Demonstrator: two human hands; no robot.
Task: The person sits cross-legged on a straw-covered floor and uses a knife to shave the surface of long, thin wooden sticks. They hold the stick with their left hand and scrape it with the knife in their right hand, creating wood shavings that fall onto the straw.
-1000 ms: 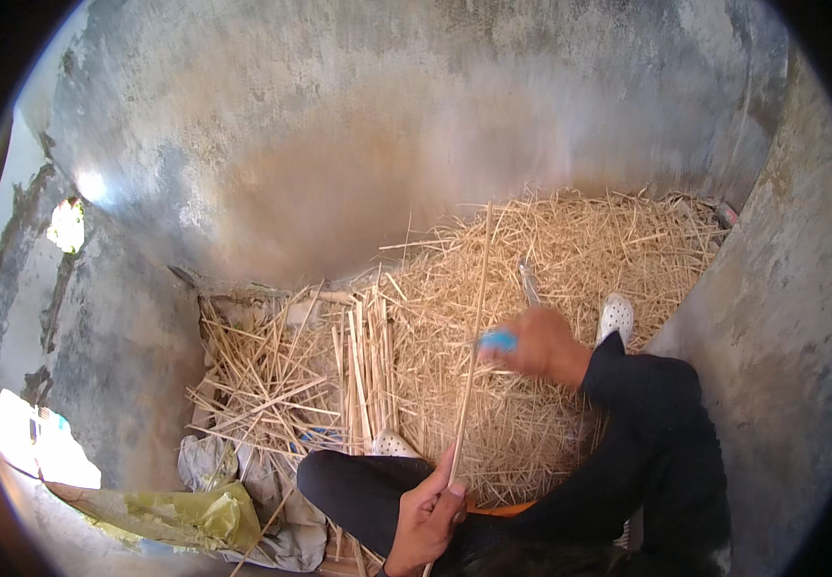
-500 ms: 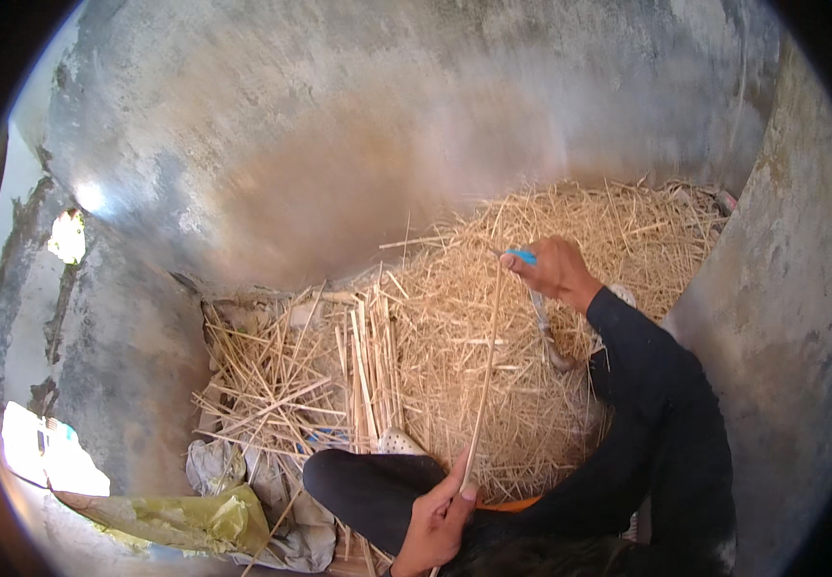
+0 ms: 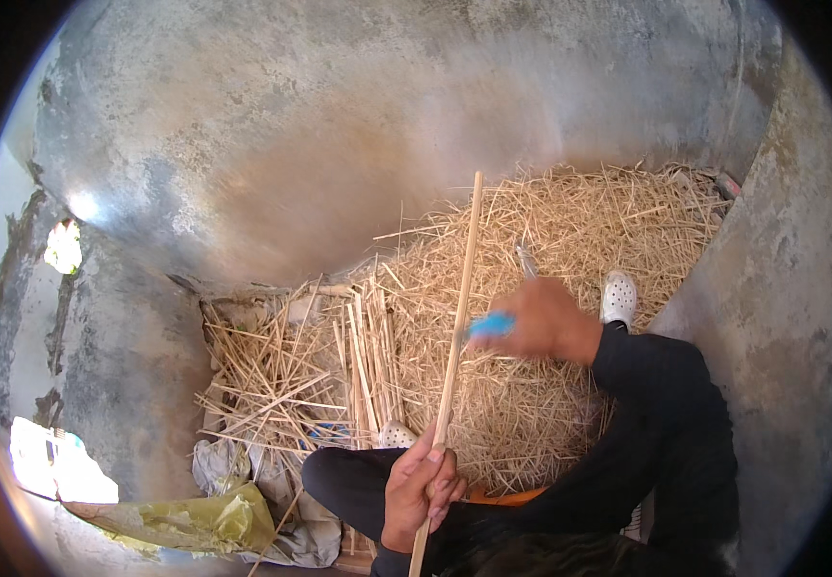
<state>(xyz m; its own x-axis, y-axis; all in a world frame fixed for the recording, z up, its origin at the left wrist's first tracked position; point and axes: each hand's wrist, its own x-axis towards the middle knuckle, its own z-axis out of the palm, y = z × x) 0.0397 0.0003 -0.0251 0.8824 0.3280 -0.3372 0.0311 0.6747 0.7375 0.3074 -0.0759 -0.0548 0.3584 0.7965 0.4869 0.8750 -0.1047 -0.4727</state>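
My left hand (image 3: 420,489) grips a long thin pale stick (image 3: 458,317) near its lower end; the stick stands nearly upright, its tip reaching up over the straw. My right hand (image 3: 543,320) holds a tool with a blue handle (image 3: 491,324) against the stick's middle, its blade blurred by motion. Both arms wear dark sleeves. A big pile of straw-coloured shavings (image 3: 550,240) lies under the hands. My foot in a white perforated clog (image 3: 618,295) rests on the pile at the right.
A bundle of cut sticks (image 3: 281,375) lies to the left of the pile. Crumpled sacks and a yellowish bag (image 3: 195,519) sit at the lower left. Rough grey concrete walls (image 3: 339,125) close in behind and at the right.
My right hand has come back down from the far side of the pile to the stick's middle. My left hand has raised the stick more upright, its tip now higher.
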